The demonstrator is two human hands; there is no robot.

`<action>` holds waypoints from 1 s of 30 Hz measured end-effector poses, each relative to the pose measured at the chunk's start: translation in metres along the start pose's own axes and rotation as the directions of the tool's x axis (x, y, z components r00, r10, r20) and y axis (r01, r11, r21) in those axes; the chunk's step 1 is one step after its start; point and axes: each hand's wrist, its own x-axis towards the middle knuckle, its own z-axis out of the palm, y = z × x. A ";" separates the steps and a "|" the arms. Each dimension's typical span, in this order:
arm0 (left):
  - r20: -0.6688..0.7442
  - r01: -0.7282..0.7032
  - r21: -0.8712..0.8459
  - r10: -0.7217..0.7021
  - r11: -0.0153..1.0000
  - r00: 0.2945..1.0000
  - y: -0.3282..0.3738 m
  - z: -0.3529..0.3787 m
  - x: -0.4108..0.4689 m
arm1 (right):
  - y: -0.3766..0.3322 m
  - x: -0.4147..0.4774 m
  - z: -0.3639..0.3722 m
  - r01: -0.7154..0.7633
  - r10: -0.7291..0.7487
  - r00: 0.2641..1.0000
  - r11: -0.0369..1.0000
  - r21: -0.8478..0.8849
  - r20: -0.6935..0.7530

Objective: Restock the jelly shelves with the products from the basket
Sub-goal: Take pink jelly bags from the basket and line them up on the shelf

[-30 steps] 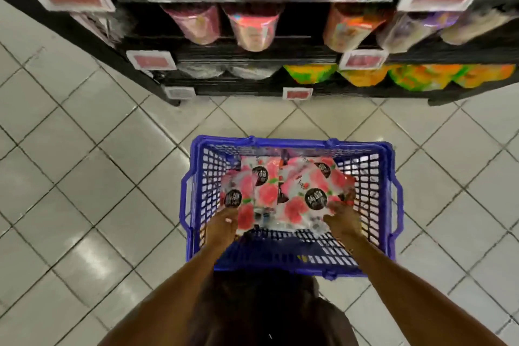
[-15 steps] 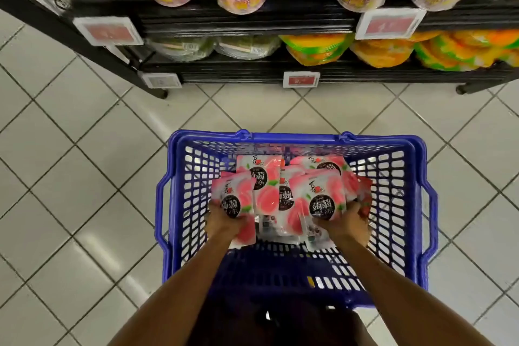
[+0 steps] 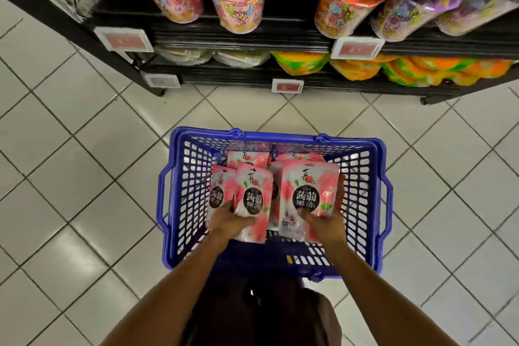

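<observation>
Both hands grip pink jelly pouches above the blue basket [image 3: 365,205]. The left hand [image 3: 229,223] holds two pouches [image 3: 244,194]; the right hand [image 3: 325,223] holds one pouch [image 3: 307,191].

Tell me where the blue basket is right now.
The blue basket sits on the tiled floor at the centre of the head view, just in front of the black shelf unit, with both hands reaching inside.

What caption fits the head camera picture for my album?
Both hands, left and right, lift pink jelly pouches from a blue basket below stocked shelves.
</observation>
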 end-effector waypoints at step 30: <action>-0.091 -0.876 -0.343 0.916 0.340 0.391 0.341 -0.274 -0.656 | -0.367 -0.561 -0.331 0.761 -0.831 0.508 0.309 0.570 -0.228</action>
